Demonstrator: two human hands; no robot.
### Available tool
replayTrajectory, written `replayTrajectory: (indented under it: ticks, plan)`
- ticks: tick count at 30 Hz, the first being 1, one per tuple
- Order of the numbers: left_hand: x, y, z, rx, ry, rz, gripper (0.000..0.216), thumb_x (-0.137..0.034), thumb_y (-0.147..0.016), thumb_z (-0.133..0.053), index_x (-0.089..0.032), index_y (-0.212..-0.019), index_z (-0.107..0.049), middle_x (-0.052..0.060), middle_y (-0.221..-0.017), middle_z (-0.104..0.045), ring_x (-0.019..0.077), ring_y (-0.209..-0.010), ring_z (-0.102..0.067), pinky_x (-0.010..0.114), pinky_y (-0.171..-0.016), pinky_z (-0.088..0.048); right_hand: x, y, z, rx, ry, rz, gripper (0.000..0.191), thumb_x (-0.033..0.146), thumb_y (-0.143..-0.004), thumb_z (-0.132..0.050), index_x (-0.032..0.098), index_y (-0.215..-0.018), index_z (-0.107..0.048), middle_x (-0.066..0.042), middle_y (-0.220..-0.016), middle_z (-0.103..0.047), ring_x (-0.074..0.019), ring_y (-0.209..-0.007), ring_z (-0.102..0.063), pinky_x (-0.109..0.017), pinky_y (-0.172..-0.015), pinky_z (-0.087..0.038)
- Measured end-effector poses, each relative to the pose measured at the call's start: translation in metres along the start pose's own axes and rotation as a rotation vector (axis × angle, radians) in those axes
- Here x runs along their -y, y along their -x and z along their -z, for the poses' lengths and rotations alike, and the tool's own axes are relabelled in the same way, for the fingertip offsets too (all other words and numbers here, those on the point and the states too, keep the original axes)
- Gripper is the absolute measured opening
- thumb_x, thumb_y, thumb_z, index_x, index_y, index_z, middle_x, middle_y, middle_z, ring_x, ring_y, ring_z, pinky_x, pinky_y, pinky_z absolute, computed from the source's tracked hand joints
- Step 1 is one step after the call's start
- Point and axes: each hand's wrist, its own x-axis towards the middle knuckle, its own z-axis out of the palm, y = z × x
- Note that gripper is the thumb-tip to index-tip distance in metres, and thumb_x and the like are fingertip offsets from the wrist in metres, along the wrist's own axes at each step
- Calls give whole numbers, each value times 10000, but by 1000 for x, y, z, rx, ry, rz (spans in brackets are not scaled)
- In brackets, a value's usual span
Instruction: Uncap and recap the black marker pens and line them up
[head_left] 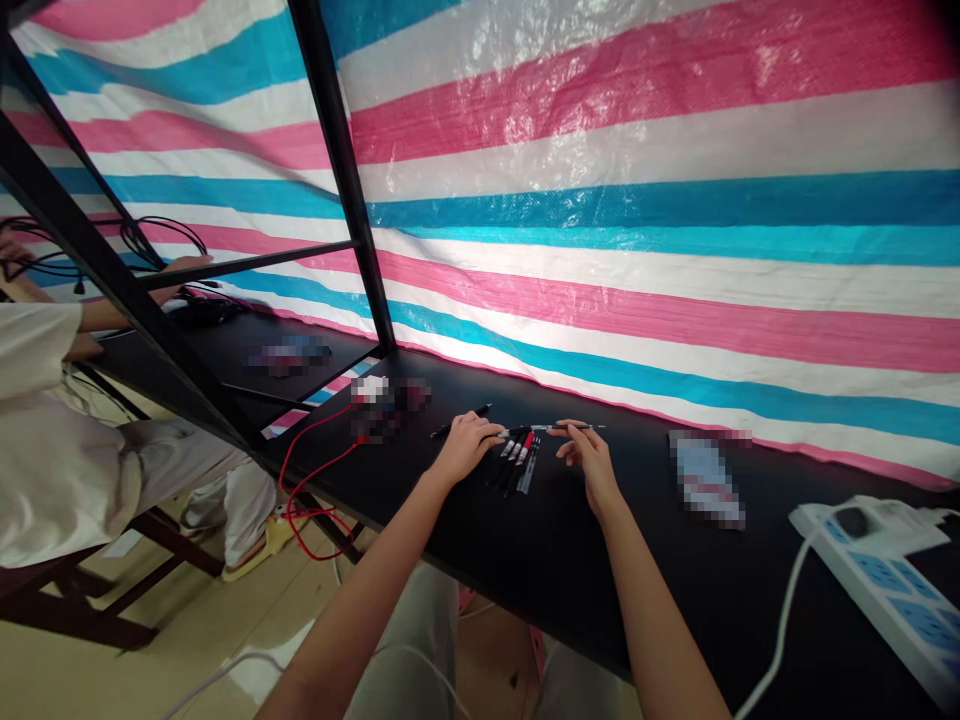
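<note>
A slim black pen (pixel 538 428) lies level between my two hands, just above a group of pens. My left hand (pixel 469 446) is closed, its fingertips pinching the pen's left end. With thumb and forefinger, my right hand (pixel 587 458) pinches the pen farther right, and its other fingers are loosely curled. A thin, pale tip sticks out past the right fingers; whether this is one piece or two I cannot tell. Below lie several black pens (pixel 513 462), some with white markings, one red-ended, beside thin clear strips (pixel 529 474). Another black pen (pixel 483 410) lies behind my left hand.
The black table (pixel 480 540) backs onto a striped plastic sheet (pixel 660 230). A white power strip (pixel 885 580) sits at right, near a blurred packet (pixel 705 480). Red cable (pixel 300 432) hangs off the left edge. Beyond a black metal frame (pixel 341 140), another person (pixel 60 430) handles black cables.
</note>
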Motion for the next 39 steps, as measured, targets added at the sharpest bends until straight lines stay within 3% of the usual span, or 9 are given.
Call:
replayTrajectory:
  ticks: [7, 10, 12, 15, 21, 29, 39]
  plan:
    - [0, 0, 1, -57, 19, -15, 220, -339, -848, -464, -239, -953, -628, 11, -889, -600, 165, -875, -437, 311, -778, -326, -2, 1, -7, 91, 222, 38, 391, 494, -733, -515, 159, -911, -614, -47, -667, -626, -117, -495, -492, -215, -421, -304]
    - [1, -1, 1, -64, 69, -3, 213, -337, -837, -484, -238, -945, -638, 14, -832, -604, 165, -842, -449, 304, -750, -349, -1, 4, -12, 181, 309, 60, 377, 478, -741, -521, 155, -901, -631, 2, -529, -552, -99, -420, -418, -226, -421, -290]
    - [2, -2, 1, -77, 122, 12, 204, -333, -829, -497, -235, -938, -639, 13, -804, -607, 161, -817, -457, 295, -741, -368, 1, 5, -13, 171, 344, 85, 365, 478, -757, -502, 155, -853, -641, 33, -453, -467, -89, -394, -370, -228, -422, -277]
    - [3, -4, 1, -149, 221, 59, 172, -304, -819, -519, -219, -923, -626, 8, -827, -615, 151, -816, -475, 283, -760, -396, 3, 5, -10, 109, 379, 112, 364, 483, -766, -482, 160, -794, -647, 45, -431, -404, -91, -402, -360, -228, -426, -267]
    - [6, -5, 0, -267, 293, 217, 142, -267, -821, -506, -211, -904, -606, 10, -866, -612, 142, -839, -510, 270, -769, -422, -2, 4, -8, 124, 407, 84, 356, 484, -763, -474, 175, -796, -645, 29, -474, -479, -94, -397, -368, -230, -429, -282]
    - [12, -4, 3, -308, 32, 378, 168, -297, -821, -503, -231, -936, -607, 22, -873, -629, 185, -859, -502, 333, -761, -361, -8, 7, -13, 202, 454, 63, 305, 436, -771, -460, 188, -786, -637, 25, -509, -516, -94, -397, -386, -225, -433, -304]
    - [17, 3, -3, -223, -327, 389, 128, -291, -811, -504, -202, -821, -595, 70, -880, -541, 241, -907, -405, 404, -788, -274, -8, 6, -13, 215, 511, 84, 305, 420, -788, -438, 192, -814, -639, 29, -521, -531, -95, -401, -412, -223, -449, -327]
